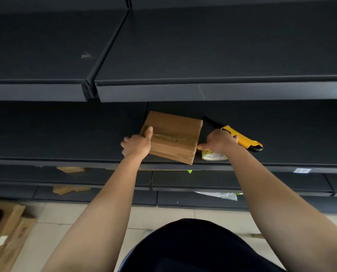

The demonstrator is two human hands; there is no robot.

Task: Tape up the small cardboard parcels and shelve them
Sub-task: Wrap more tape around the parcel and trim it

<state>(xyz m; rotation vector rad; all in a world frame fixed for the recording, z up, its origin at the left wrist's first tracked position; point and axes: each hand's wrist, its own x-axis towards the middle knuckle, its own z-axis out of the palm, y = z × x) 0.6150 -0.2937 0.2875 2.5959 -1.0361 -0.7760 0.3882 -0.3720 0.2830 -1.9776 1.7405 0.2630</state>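
Cardboard sheets (8, 232) lie on the floor (65, 222), well below and left of the hands. On the lower shelves, brown scraps (70, 169) sit under the left forearm and a white sheet (220, 195) under the right. Both arms reach up to a dark shelf (65, 134). The hands are apart, with the parcel (175, 134) between them, lying flat on that shelf near its front edge. The left hand (137, 145) grips the parcel's left end, thumb pressed on top where a glossy strip of tape crosses the lid. The right hand (219, 141) curls over the tape roll (213, 156), which stands on the shelf just right of the parcel, thumb pointing at the parcel's near corner. Just beyond the right hand lies a yellow knife (242, 139). Farther up runs another dark shelf, the top shelf (203, 55).
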